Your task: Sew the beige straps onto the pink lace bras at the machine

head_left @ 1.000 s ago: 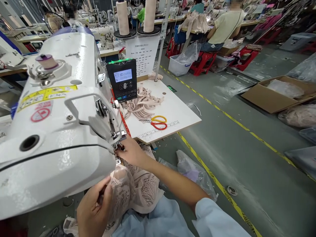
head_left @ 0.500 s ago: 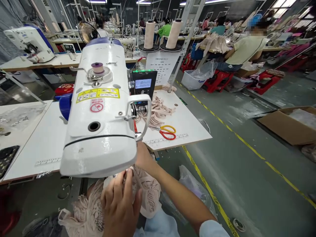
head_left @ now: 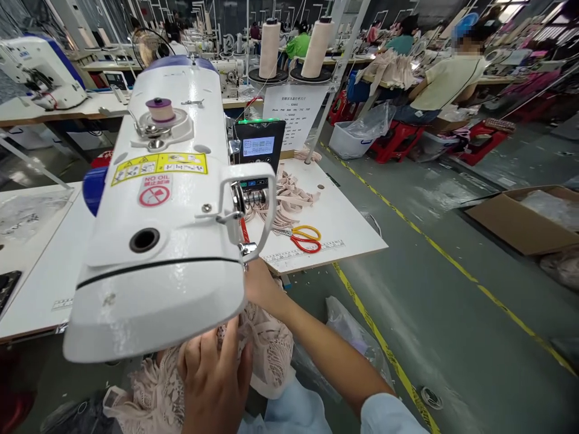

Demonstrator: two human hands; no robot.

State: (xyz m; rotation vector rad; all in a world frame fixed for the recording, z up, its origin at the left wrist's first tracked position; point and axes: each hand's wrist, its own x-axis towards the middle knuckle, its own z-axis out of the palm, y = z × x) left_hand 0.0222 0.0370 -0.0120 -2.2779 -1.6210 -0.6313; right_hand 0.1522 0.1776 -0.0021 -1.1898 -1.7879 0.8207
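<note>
My left hand (head_left: 212, 371) lies palm down on a beige lace garment (head_left: 271, 349) below the sewing machine head (head_left: 154, 313). Its fingers are stretched out with the thumb apart, and the fingertips reach under the head's front edge. My right hand (head_left: 261, 288) reaches in from the right beside the head. Its fingers are hidden behind the machine, so what they hold does not show. More of the gathered lace (head_left: 149, 392) hangs to the left of my left hand. The needle area is hidden by the head.
Scissors (head_left: 305, 239) with red and yellow handles lie on the white table (head_left: 357, 232), near beige strips (head_left: 294, 199). A control screen (head_left: 259, 147) and thread cones (head_left: 270, 51) stand behind. On the floor at right is a cardboard box (head_left: 520, 223). A person (head_left: 452, 78) sits farther back.
The view has shifted, so the machine head appears larger and lower left. My left hand sits slightly farther left and lower in view, its fingertips now covered more. My right hand stays beside the head.
</note>
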